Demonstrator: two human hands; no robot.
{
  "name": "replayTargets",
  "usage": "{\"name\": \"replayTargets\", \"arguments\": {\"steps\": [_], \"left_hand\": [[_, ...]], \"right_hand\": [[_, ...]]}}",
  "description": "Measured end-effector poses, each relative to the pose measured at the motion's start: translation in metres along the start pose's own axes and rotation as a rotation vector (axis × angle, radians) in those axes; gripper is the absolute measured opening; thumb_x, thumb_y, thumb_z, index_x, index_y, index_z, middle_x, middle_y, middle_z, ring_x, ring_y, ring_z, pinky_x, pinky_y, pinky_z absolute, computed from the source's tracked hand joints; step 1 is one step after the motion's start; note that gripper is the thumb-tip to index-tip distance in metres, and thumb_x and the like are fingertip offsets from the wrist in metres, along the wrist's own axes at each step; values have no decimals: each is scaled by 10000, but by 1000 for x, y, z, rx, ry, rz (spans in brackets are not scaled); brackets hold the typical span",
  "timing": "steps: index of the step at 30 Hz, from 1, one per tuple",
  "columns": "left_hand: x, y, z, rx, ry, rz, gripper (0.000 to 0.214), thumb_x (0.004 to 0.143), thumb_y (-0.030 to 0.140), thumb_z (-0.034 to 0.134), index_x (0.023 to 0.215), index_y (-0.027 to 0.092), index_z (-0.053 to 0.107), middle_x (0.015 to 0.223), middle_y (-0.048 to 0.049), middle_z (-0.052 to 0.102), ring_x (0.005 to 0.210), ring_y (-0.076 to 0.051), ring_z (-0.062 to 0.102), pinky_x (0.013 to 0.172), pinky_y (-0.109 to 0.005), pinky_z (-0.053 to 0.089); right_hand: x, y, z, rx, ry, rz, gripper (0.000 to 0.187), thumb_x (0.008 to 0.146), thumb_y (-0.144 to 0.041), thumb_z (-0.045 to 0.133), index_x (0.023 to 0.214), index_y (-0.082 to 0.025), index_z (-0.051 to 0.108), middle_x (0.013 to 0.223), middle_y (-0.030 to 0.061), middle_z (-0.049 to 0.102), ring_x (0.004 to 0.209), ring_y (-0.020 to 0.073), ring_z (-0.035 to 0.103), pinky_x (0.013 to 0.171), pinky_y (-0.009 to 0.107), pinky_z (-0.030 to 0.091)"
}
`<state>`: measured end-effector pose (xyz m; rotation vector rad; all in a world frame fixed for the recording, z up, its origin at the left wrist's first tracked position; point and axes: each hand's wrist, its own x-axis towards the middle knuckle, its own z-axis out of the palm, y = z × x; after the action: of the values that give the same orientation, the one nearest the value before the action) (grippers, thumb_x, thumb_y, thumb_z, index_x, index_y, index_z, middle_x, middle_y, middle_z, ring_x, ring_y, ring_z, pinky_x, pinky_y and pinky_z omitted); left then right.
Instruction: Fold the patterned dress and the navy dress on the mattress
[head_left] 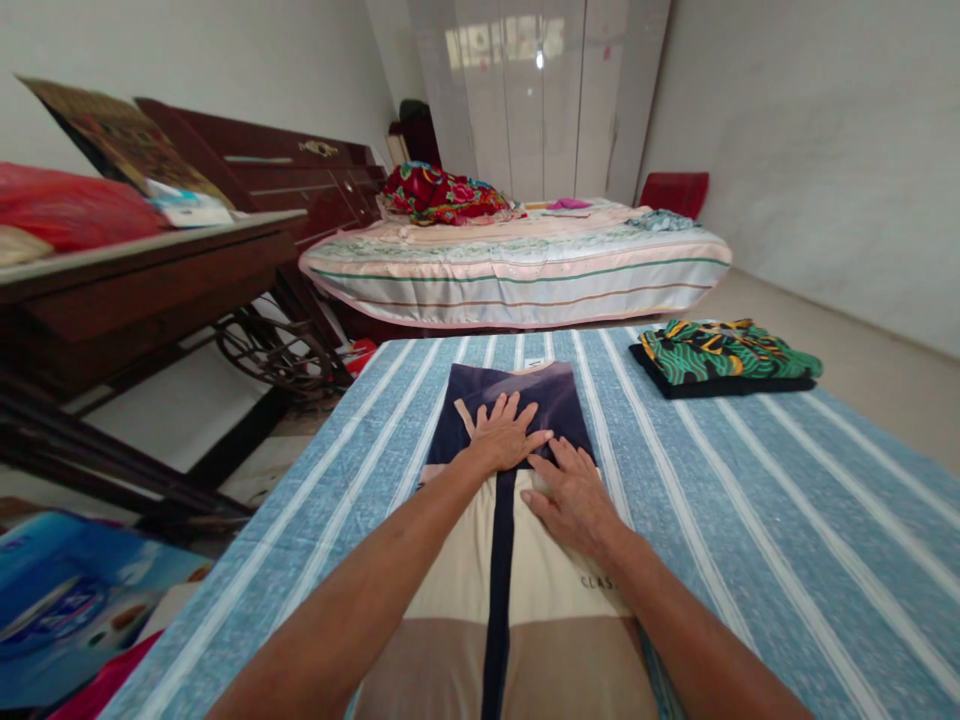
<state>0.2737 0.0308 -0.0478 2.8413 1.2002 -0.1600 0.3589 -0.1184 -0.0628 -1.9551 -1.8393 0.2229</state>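
A garment (517, 560) in navy, cream and tan panels lies folded lengthwise on the blue striped bedcover (750, 500) in front of me. My left hand (504, 432) presses flat on its navy upper part, fingers spread and pointing away. My right hand (571, 490) lies flat beside it on the cream panel, fingers stretched toward the left hand and nearly touching it. Neither hand holds anything. A small label shows at the garment's far edge.
A folded green, yellow and black patterned cloth (724, 355) lies at the far right of the bedcover. Beyond stands a mattress (517, 265) with a red floral bundle (442, 192). A dark wooden sewing table (135, 290) is at left, white wardrobes (540, 90) behind.
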Motion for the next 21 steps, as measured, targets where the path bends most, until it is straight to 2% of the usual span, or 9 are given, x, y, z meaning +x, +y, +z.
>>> {"name": "replayTargets", "arguments": {"steps": [4, 9, 12, 15, 18, 21], "left_hand": [[0, 1, -7, -15, -55, -5, 733, 828, 692, 151, 1424, 277, 247, 1528, -104, 119, 1391, -319, 62, 1046, -601, 116], [4, -10, -28, -72, -256, 65, 731, 831, 685, 207, 1431, 267, 221, 1532, -101, 86, 1391, -320, 57, 1045, -589, 145], [3, -17, -31, -43, -203, 75, 721, 838, 677, 211, 1420, 255, 251, 1531, -104, 101, 1391, -314, 75, 1051, -573, 149], [-1, -20, -22, -12, -113, 23, 768, 813, 718, 180, 1421, 253, 253, 1532, -106, 94, 1391, -322, 59, 1058, -573, 121], [-6, -20, -10, -10, -70, -16, 793, 800, 737, 143, 1430, 263, 226, 1533, -103, 89, 1392, -319, 50, 1057, -587, 87], [-5, -20, -8, -18, -47, -16, 786, 795, 742, 150, 1428, 281, 226, 1534, -97, 89, 1392, -322, 44, 1047, -610, 57]], "right_hand": [[0, 2, 1, 28, 3, -3, 426, 848, -366, 511, 1261, -264, 536, 1420, 131, 368, 1325, 313, 283, 1055, 495, 211], [-1, 4, 6, 26, 33, -4, 395, 841, -344, 527, 1226, -269, 574, 1398, 132, 401, 1319, 314, 295, 1053, 492, 220], [-1, 5, 8, 27, 39, -12, 401, 836, -335, 535, 1224, -247, 580, 1389, 151, 411, 1318, 324, 297, 1052, 495, 227], [-1, 6, 8, 25, 36, -24, 408, 830, -340, 541, 1226, -248, 578, 1387, 149, 418, 1315, 327, 302, 1049, 504, 236], [-2, 6, 8, 14, 55, -26, 411, 833, -342, 538, 1231, -246, 574, 1381, 147, 426, 1316, 322, 302, 1051, 499, 236], [-3, 6, 8, 4, 65, -25, 411, 831, -335, 539, 1232, -247, 574, 1379, 143, 429, 1316, 320, 301, 1051, 497, 239]]}}
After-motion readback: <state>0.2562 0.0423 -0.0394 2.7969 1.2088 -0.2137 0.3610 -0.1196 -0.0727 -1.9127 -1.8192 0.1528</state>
